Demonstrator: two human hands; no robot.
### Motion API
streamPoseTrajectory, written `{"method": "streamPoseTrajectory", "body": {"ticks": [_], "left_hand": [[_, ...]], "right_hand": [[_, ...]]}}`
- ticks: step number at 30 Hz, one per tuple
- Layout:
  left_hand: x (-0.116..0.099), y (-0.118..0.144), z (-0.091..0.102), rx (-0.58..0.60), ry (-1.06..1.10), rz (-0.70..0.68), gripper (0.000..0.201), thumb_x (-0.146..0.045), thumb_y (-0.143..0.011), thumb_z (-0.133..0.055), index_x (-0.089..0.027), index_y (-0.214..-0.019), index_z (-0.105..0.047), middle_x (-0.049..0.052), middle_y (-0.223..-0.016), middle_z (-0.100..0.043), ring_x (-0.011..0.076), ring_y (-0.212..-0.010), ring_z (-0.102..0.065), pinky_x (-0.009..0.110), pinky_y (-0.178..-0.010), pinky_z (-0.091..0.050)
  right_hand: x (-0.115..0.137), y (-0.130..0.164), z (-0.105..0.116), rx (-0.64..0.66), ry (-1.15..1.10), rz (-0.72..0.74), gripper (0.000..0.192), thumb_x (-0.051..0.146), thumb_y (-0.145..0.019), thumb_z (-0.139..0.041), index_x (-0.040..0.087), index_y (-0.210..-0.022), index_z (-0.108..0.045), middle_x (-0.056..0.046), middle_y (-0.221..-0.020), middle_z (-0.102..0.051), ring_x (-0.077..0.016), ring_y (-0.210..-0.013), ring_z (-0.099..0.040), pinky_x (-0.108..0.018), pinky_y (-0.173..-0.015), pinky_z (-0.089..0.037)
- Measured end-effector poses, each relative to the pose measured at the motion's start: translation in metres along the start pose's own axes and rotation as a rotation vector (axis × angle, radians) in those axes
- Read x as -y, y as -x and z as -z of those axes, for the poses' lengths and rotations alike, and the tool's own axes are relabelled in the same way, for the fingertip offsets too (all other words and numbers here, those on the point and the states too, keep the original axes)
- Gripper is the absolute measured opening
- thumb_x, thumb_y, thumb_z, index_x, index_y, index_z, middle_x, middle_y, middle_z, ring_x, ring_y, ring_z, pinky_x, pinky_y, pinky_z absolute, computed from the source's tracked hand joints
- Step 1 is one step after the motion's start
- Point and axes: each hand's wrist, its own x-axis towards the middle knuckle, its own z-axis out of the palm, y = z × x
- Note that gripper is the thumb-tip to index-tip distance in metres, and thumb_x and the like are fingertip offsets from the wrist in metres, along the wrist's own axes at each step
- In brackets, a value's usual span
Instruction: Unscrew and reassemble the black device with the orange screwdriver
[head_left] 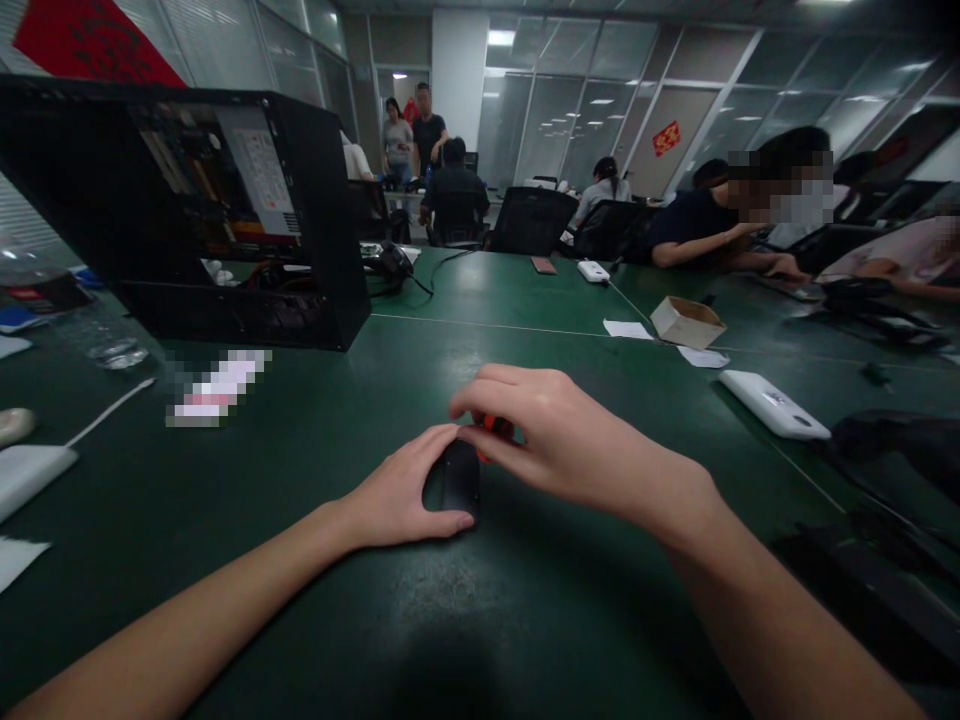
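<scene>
Flanking hands: computer case (187, 200), white box (772, 403)

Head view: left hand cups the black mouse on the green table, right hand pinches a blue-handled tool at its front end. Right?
Not quite. In the head view the tool pinched by the right hand shows orange-red, not blue. The rest holds: the left hand cups the black mouse on the green table, and the tool meets its front end.

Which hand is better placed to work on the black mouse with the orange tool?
Probably the right hand: it already pinches the orange tool at the top of the black mouse. The left hand cups the mouse, steadying it.
</scene>
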Motion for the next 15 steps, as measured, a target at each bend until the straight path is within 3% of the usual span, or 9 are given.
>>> {"method": "streamPoseTrajectory", "body": {"ticks": [8, 15], "left_hand": [[-0.003, 0.0, 0.002, 0.005, 0.043, -0.014, 0.091, -0.049, -0.076, -0.081, -0.022, -0.151, -0.037, 0.013, -0.154, -0.045, 0.034, -0.139, -0.046, 0.05, -0.118, -0.039], [-0.003, 0.001, 0.003, 0.019, 0.036, -0.002, 0.09, -0.05, -0.075, -0.081, -0.023, -0.15, -0.041, 0.013, -0.155, -0.044, 0.0358, -0.141, -0.044, 0.052, -0.119, -0.037]], "right_hand": [[-0.018, -0.006, -0.011, -0.123, -0.012, -0.138, 0.013, 0.019, -0.091, -0.068, 0.016, -0.103, -0.066, -0.006, -0.098, -0.071, -0.017, -0.087, -0.064, -0.028, -0.078, -0.046], [-0.036, -0.011, -0.024, -0.205, -0.112, -0.343, 0.004, 0.018, -0.087, -0.068, 0.016, -0.091, -0.068, -0.001, -0.078, -0.068, -0.0126, -0.067, -0.059, -0.026, -0.067, -0.043]]}}
